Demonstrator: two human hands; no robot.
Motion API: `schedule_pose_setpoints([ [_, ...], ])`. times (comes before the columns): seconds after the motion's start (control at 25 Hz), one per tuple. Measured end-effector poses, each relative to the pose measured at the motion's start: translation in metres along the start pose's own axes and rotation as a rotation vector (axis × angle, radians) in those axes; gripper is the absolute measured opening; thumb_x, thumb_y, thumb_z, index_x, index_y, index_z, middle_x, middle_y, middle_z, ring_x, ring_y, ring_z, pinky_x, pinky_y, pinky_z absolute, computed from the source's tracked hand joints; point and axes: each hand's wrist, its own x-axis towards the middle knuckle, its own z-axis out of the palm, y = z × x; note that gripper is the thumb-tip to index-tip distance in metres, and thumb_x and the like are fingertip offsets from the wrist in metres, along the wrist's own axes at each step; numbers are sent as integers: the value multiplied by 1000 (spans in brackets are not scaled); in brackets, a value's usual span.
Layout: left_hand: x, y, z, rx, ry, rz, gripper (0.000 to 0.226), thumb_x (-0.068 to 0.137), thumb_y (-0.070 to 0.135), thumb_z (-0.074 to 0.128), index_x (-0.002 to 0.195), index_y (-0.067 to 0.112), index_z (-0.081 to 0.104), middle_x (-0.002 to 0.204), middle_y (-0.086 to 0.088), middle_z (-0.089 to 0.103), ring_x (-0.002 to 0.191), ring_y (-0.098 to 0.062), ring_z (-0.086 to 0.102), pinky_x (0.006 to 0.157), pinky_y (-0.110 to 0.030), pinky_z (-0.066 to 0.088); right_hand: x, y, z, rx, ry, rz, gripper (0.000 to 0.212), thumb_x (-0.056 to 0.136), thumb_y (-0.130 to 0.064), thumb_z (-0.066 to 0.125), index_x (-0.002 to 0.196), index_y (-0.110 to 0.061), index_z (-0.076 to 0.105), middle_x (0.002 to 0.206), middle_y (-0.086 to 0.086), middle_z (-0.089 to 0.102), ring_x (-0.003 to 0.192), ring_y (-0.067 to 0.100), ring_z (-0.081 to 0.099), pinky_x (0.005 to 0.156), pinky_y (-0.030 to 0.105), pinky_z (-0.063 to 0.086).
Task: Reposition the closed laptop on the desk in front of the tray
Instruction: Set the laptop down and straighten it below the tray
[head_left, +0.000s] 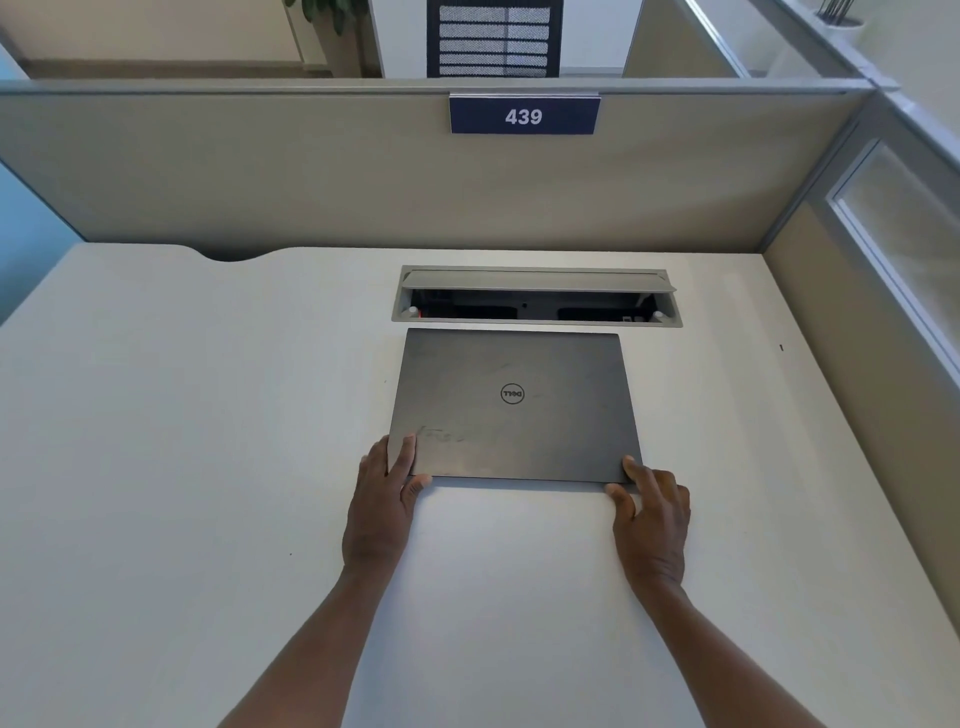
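A closed dark grey laptop (514, 405) with a round logo lies flat on the white desk (208, 415), its far edge just short of the recessed cable tray (537, 296). The tray's grey lid is lifted, showing a dark cavity. My left hand (384, 499) grips the laptop's near left corner, fingers on the lid and thumb at the near edge. My right hand (652, 514) holds the near right corner, one finger on the lid and the thumb at the edge. The laptop's near edge casts a shadow on the desk.
Beige cubicle partitions (311, 171) enclose the desk at the back and right, with a blue "439" sign (523, 115) on the back one. A curved cutout (231, 254) notches the desk's far left edge. An office chair back shows beyond the partition.
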Motion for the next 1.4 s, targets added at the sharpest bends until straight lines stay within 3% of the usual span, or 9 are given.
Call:
schedule_pose_setpoints([
  [0.44,0,2,-1,-7,-22,-27,58,98,40,54,153,29,38,162,-8,32,151,-28,27,111,-46,44,0,0,2,7,2,22,37,83,-7,74,118,-16,68,100,6,63,91,31,50,87,49,48],
  [1.24,-2,3,1,94,24,27,59,97,42,54,151,24,41,159,-13,36,147,-31,35,104,-46,50,1,-3,-3,15,13,-3,40,80,-5,76,119,-13,68,101,10,63,88,34,53,87,47,48],
  [1.32,-3,4,2,145,35,59,62,97,47,50,152,22,38,162,-14,30,149,-32,30,111,-47,44,1,-7,-5,-20,-18,0,43,81,-8,75,123,-13,64,110,11,61,97,36,53,92,47,44],
  [1.4,-4,6,2,247,46,136,71,96,55,43,153,14,34,164,-15,24,152,-33,22,120,-45,31,-1,-13,-7,-96,-110,31,50,84,-17,73,130,-16,56,132,11,53,117,36,46,101,48,35],
])
